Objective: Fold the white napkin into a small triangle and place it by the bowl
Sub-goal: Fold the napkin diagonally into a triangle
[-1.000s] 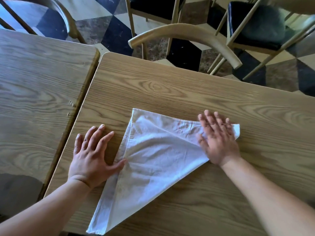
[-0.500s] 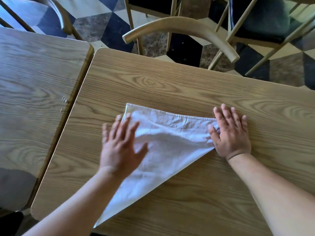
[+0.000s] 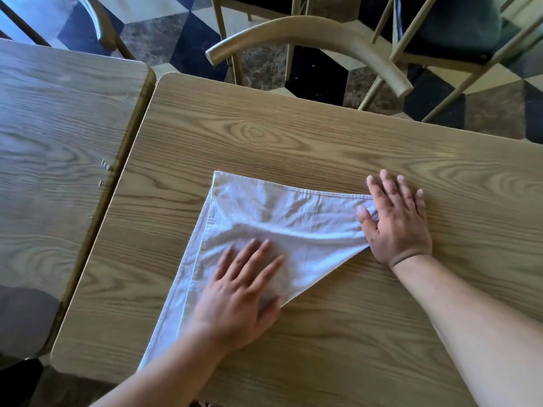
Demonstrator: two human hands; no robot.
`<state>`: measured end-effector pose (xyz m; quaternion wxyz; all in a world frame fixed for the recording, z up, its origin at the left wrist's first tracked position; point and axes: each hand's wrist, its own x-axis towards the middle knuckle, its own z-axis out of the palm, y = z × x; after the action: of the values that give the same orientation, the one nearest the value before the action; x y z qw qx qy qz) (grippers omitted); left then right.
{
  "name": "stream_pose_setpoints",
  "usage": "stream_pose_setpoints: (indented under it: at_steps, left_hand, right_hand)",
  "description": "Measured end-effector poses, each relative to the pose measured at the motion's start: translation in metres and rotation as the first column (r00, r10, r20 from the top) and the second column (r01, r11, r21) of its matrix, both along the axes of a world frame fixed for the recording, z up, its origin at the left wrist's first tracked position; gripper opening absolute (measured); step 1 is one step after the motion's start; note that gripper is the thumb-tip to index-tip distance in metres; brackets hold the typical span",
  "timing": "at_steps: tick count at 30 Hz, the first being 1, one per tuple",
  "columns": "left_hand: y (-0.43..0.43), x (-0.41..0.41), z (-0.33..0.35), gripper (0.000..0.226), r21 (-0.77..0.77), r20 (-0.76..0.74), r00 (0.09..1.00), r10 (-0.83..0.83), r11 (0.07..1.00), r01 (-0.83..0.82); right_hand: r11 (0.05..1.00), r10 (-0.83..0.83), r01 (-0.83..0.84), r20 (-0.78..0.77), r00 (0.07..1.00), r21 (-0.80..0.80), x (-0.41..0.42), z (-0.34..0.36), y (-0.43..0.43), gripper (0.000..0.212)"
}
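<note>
The white napkin (image 3: 279,218) lies on the wooden table (image 3: 293,136), folded once into a large triangle with one point toward me at the near edge. My left hand (image 3: 238,295) rests flat on the cloth's lower middle, fingers spread. My right hand (image 3: 396,221) presses flat on the napkin's right corner, partly on the bare wood. A soft ridge of wrinkles runs across the cloth between both hands. No bowl is in view.
A second wooden table (image 3: 58,142) butts against the left side with a narrow gap. A curved wooden chair back (image 3: 308,33) stands just beyond the far edge, another chair with a dark seat (image 3: 449,24) behind it. The floor is checkered.
My left hand moved from the table left of the napkin onto the cloth, then slid down toward its lower middle. My right hand stayed pressed on the right corner.
</note>
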<state>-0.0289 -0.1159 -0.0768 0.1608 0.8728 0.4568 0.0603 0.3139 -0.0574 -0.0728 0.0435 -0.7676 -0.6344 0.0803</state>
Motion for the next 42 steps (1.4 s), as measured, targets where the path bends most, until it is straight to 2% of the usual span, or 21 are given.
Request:
stream_pose_setpoints:
  at_steps: [5, 10, 14, 17, 21, 23, 25, 28, 31, 33, 37, 42]
  left_hand:
    - [-0.039, -0.096, 0.005, 0.081, 0.004, -0.136, 0.983, 0.127, 0.992, -0.127]
    - [-0.039, -0.099, 0.007, 0.080, -0.001, -0.140, 0.979, 0.150, 0.988, -0.152]
    - [-0.039, -0.100, 0.004, 0.079, 0.026, -0.121, 0.980, 0.157, 0.988, -0.155]
    - [-0.039, -0.099, 0.005, 0.085, 0.022, -0.120, 0.981, 0.155, 0.988, -0.153]
    - [-0.040, -0.097, 0.009, 0.082, 0.011, -0.133, 0.978, 0.164, 0.986, -0.164]
    - [-0.040, -0.096, 0.009, 0.082, -0.003, -0.127, 0.978, 0.164, 0.986, -0.166]
    - [-0.041, -0.097, 0.010, 0.082, -0.020, -0.112, 0.981, 0.161, 0.986, -0.164]
    - [-0.038, -0.100, 0.011, 0.082, -0.050, -0.044, 0.983, 0.176, 0.983, -0.178]
    - [-0.040, -0.118, 0.014, 0.077, -0.070, 0.061, 0.972, 0.227, 0.972, -0.222]
    - [-0.042, -0.127, 0.013, 0.072, -0.048, 0.080, 0.963, 0.256, 0.966, -0.253]
    - [-0.064, -0.175, 0.014, 0.066, -0.001, 0.044, 0.945, 0.326, 0.945, -0.326]
    - [-0.079, -0.197, 0.013, 0.071, -0.033, 0.016, 0.931, 0.363, 0.931, -0.363]
  right_hand:
    - [1.000, -0.002, 0.002, -0.005, 1.000, -0.012, 0.000, 0.001, 0.000, 0.071]
    - [0.999, -0.045, 0.045, -0.039, 0.998, 0.018, -0.008, 0.011, -0.003, 0.074]
    - [0.965, -0.216, 0.219, -0.037, 0.976, 0.141, -0.012, 0.020, -0.018, 0.073]
    - [0.912, -0.380, 0.396, -0.140, 0.914, 0.107, -0.017, 0.025, -0.026, 0.071]
    - [0.847, -0.494, 0.532, -0.394, 0.775, -0.014, -0.028, 0.034, -0.023, 0.064]
    - [0.820, -0.510, 0.572, -0.488, 0.709, -0.026, -0.038, 0.039, -0.021, 0.063]
    - [0.822, -0.467, 0.569, -0.544, 0.697, 0.023, -0.052, 0.047, -0.020, 0.063]
    - [0.880, -0.266, 0.432, -0.550, 0.791, 0.196, -0.082, 0.060, -0.026, 0.064]
    - [0.914, 0.018, 0.160, -0.431, 0.902, 0.373, -0.126, 0.069, -0.037, 0.066]
    - [0.903, 0.130, 0.040, -0.360, 0.924, 0.428, -0.144, 0.070, -0.045, 0.068]
    - [0.867, 0.362, -0.194, -0.312, 0.879, 0.460, -0.199, 0.071, -0.066, 0.073]
    - [0.807, 0.559, -0.422, -0.303, 0.772, 0.413, -0.257, 0.071, -0.094, 0.063]
